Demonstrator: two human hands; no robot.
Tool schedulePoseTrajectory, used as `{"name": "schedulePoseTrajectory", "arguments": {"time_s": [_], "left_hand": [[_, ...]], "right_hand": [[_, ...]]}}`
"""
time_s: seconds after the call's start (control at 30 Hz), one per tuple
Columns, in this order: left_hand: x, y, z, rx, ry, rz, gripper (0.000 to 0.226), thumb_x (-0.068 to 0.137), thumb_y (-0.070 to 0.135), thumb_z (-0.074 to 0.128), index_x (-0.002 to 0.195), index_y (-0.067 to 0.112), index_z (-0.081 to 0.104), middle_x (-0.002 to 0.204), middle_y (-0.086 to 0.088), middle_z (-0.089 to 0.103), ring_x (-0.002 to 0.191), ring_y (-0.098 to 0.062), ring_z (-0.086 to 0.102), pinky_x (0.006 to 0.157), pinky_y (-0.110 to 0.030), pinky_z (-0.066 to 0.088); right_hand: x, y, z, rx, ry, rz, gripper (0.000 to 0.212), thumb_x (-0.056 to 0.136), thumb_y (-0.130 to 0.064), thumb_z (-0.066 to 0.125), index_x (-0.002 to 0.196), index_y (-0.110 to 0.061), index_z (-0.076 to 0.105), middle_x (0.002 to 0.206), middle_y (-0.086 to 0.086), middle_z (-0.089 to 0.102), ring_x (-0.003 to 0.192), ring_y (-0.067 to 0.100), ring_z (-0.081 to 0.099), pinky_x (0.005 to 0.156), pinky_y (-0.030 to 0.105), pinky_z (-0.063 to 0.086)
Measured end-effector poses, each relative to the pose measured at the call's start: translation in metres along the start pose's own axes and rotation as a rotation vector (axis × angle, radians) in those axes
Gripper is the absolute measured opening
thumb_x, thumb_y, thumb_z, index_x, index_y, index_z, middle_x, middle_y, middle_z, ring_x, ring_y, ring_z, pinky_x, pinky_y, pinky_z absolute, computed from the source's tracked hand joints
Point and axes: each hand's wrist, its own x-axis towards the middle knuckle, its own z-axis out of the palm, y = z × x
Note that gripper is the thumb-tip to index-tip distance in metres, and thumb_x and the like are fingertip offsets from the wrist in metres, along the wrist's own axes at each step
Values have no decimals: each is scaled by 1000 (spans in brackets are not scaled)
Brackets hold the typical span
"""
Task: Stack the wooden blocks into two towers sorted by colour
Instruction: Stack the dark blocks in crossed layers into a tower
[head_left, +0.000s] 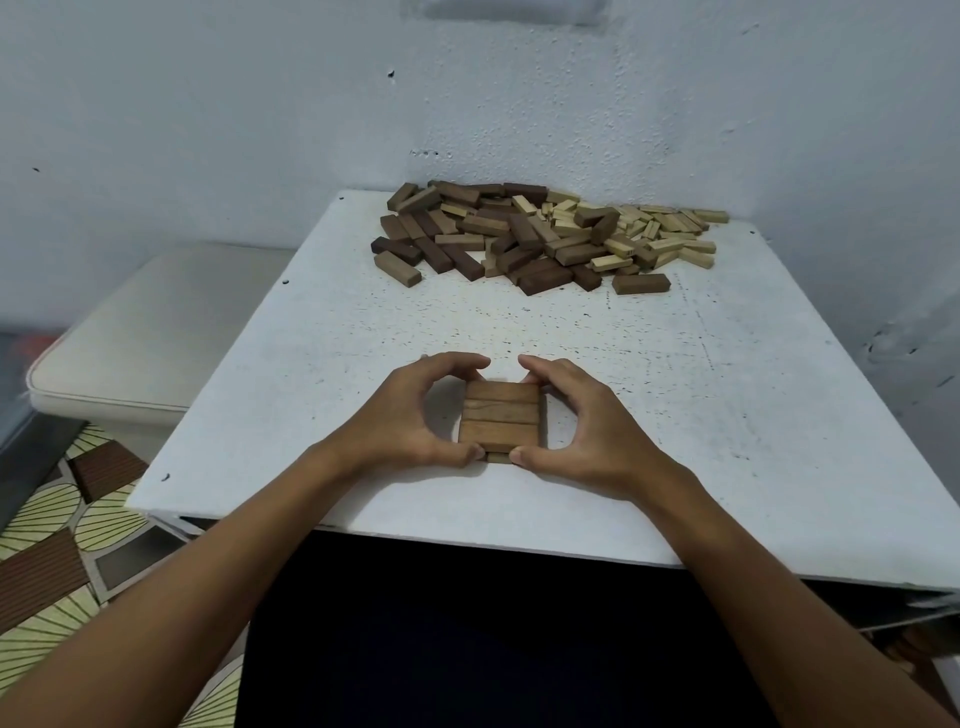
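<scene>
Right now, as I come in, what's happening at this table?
A person is squaring up a low stack of brown blocks near the front edge of the white table. The left hand and the right hand pinch it from either side. Three blocks lie side by side on top, with another layer just showing underneath. A mixed pile of dark and light blocks waits at the far edge. No light tower is started.

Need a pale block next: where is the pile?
In the head view, the pile of loose blocks lies at the white table's far edge, beyond both hands.
</scene>
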Motion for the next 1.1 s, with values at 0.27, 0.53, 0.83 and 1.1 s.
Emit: {"name": "schedulePoseTrajectory", "arguments": {"time_s": [0.27, 0.53, 0.83, 1.1], "left_hand": [[-2, -1, 2, -17, 16, -9, 79, 54, 40, 78, 129, 28, 58, 120, 13, 62, 118, -5, 54, 103, -27, 43], [-2, 0, 3, -20, 19, -4, 83, 52, 42, 77, 131, 29, 56, 120, 14, 62, 118, -6, 54, 102, -26, 42], [3, -3, -7, 43, -54, -40, 103, 52, 39, 89, 142, 42, 39, 126, 21, 55, 120, 9, 46, 92, -4, 33], [6, -3, -4, 88, -66, -17, 101, 50, 40, 90, 137, 48, 39, 120, 20, 56, 120, 1, 48, 100, -16, 36]], "right_hand": [[-1, -1, 0, -28, -16, 4, 88, 66, -38, 77, 145, -24, 41, 118, -12, 50, 114, 0, 48, 98, 24, 47], [-1, -2, -1, -26, -37, 5, 93, 65, -41, 77, 147, -28, 36, 120, -13, 48, 116, 2, 48, 100, 26, 45], [-6, 6, -14, -73, -77, 74, 111, 68, -38, 86, 153, -39, 15, 134, -16, 45, 125, -4, 40, 95, 15, 32], [-8, 6, -12, -97, -75, 86, 120, 66, -35, 89, 155, -39, 7, 129, -15, 48, 124, 0, 44, 104, 23, 34]]}}
